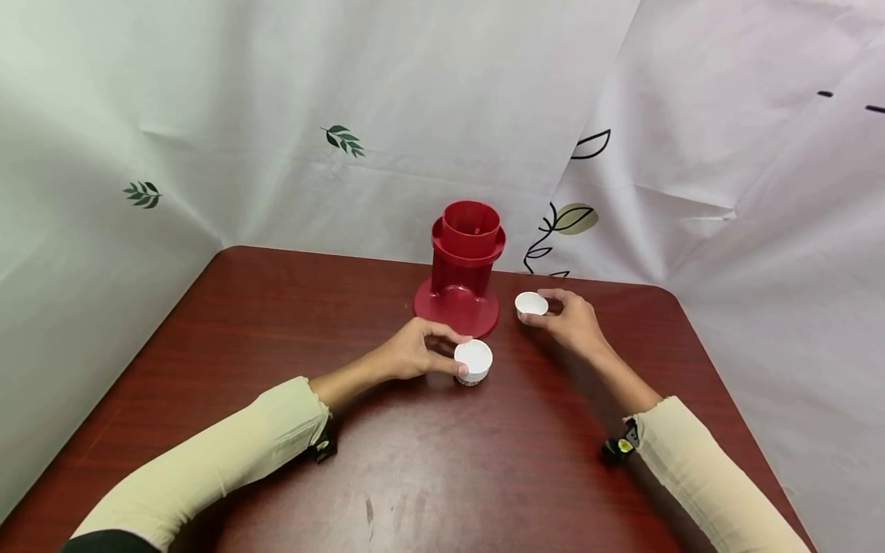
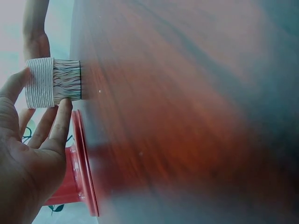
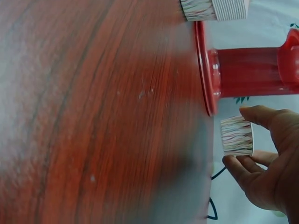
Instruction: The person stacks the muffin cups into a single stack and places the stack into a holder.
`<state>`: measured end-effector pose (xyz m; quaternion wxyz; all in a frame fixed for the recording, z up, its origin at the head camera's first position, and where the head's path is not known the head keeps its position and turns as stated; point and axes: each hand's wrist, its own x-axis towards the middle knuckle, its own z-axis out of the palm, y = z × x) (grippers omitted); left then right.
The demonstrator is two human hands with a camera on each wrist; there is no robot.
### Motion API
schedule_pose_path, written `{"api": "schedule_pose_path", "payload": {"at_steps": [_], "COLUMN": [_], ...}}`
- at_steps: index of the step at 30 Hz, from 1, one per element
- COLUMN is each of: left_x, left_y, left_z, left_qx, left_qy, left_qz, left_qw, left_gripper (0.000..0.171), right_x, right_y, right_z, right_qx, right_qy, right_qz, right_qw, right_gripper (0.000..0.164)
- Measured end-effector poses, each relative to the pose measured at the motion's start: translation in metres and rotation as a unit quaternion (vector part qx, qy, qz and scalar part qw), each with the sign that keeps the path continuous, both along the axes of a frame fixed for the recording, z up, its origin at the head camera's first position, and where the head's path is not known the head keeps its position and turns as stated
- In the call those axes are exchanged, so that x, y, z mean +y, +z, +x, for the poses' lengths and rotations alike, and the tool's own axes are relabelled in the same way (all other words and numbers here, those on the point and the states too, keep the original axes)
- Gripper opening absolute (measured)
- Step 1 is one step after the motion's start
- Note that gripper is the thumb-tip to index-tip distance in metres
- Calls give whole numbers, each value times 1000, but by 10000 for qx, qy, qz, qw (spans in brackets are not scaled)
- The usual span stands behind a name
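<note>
A stack of small white paper cups (image 1: 473, 361) is between the thumb and fingers of my left hand (image 1: 408, 349), near the middle of the table. In the left wrist view the stack (image 2: 53, 83) shows many nested rims and a wavy-line pattern on the lowest cup. My right hand (image 1: 572, 321) pinches a single paper cup (image 1: 531, 304) by its sides, farther back and to the right. The right wrist view shows coloured wavy lines on this cup (image 3: 237, 136). Whether it touches the table I cannot tell.
A red plastic stand (image 1: 456, 307) with a round base and an open-topped cylinder rises behind the left hand, near the back edge of the brown wooden table (image 1: 276, 322). White cloth (image 1: 415, 77) with leaf prints hangs behind and at the sides.
</note>
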<state>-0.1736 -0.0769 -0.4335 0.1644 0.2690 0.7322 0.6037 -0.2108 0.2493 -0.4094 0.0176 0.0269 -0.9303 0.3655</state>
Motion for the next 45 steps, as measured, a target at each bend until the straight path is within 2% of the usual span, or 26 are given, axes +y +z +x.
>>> {"api": "schedule_pose_path", "payload": {"at_steps": [7,15,23,29,39,45], "left_x": [0,0,1,0,0,0], "left_y": [0,-1,-1,0,-1,0], "left_z": [0,-1,0,0,1,1], "left_qx": [58,-90,11,-22,61,87], "left_qy": [4,25,3,38,66,120], "left_qz": [-55,14,-90,-10,-48,-101], "left_qw": [10000,10000,10000,10000,9999,9998], "left_gripper": [44,45,45,46,44,45], "right_x": [-6,-14,-21,-24,-26,-30], "right_y": [-1,5,13,18,20,22], "right_z": [4,8,19,23,35,45], "right_qx": [-56,-96,-82,-63,-108,-82], "right_qy": [150,327,416,455,569,710], "right_qz": [-152,-522,-664,-722,-768,-982], "right_qw": [9998,9981,9969,9963,9954,9926], "right_gripper": [72,72,72,72,68,67]}}
